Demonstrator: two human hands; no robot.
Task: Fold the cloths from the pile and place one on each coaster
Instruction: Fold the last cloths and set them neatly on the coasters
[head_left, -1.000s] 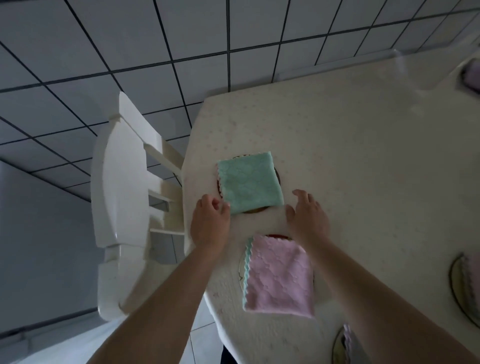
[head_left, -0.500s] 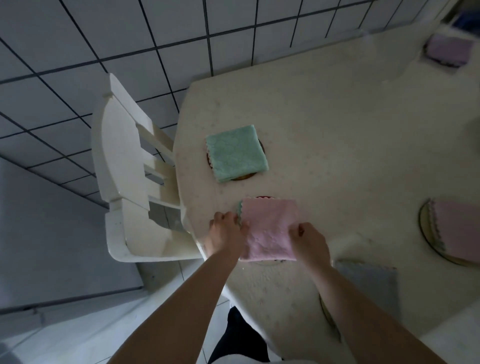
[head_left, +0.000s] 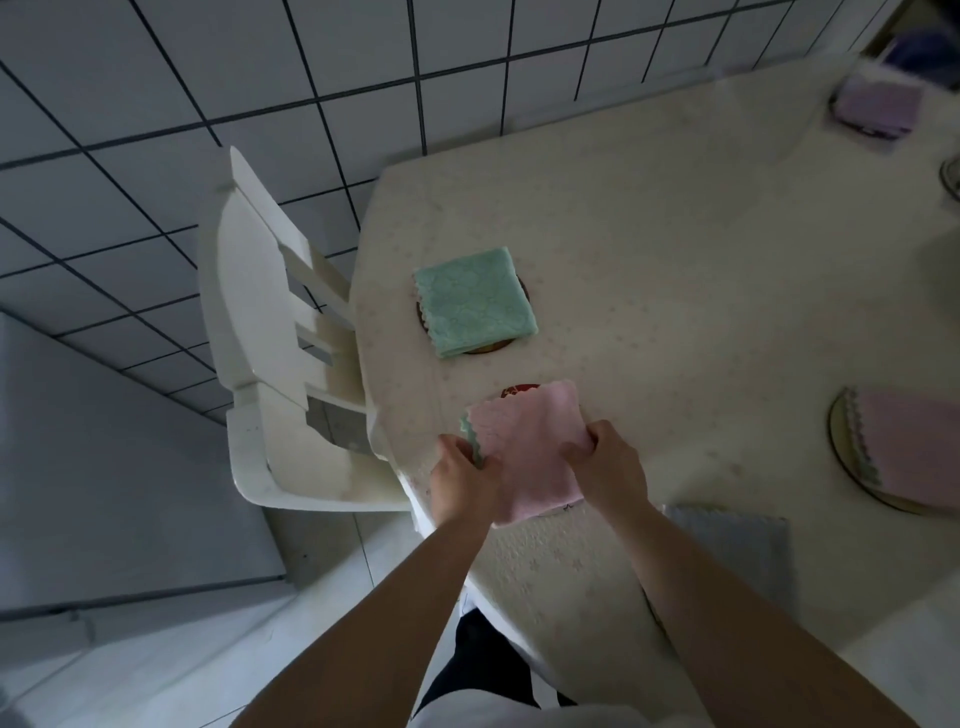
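Note:
A folded pink cloth lies over a dark red coaster near the table's left edge; only the coaster's far rim shows. My left hand pinches the cloth's left edge, my right hand grips its right edge. Beyond it a folded green cloth rests on another coaster. A pink cloth sits on a round coaster at the right, a grey cloth lies near my right forearm, and a lilac cloth is at the far right corner.
The table has a cream patterned cover. A white plastic chair stands against its left side. Tiled floor surrounds them, and a rounded object shows at the right edge.
My hands left the green cloth and came back to the pink one, gripping its two side edges. The view shifted, bringing the right-hand cloths into sight.

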